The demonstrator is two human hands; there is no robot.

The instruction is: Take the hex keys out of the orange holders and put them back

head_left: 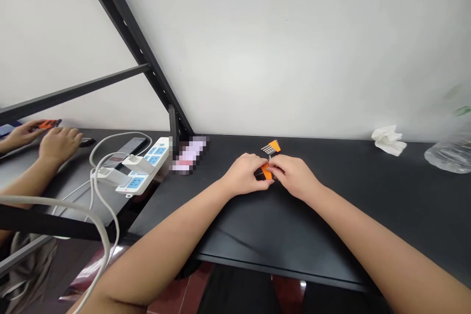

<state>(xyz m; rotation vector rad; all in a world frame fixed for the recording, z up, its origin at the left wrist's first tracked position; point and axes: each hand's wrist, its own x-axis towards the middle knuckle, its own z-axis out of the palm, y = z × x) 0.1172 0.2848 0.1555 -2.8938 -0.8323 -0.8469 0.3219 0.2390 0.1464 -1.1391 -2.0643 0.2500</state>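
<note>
An orange plastic piece with dark parts (267, 172) is between my hands, low over the black tabletop; its exact kind is hard to make out. My left hand (246, 174) curls around its left side, thumb toward its lower end. From the right, my right hand (294, 174) pinches at its upper end, where a short bit of metal shows between the fingertips. Just beyond my fingers lies an orange holder with several thin metal bits (273, 146), fanned toward the left. My fingers hide much of the held piece.
A white power strip with plugs and cables (134, 184) sits at left by a black metal frame (147, 66). A blurred-out phone-like item (189, 154), crumpled tissue (389, 140) and clear plastic vessel (451, 154) stand along the wall. Another person's hands (59, 146) work at far left.
</note>
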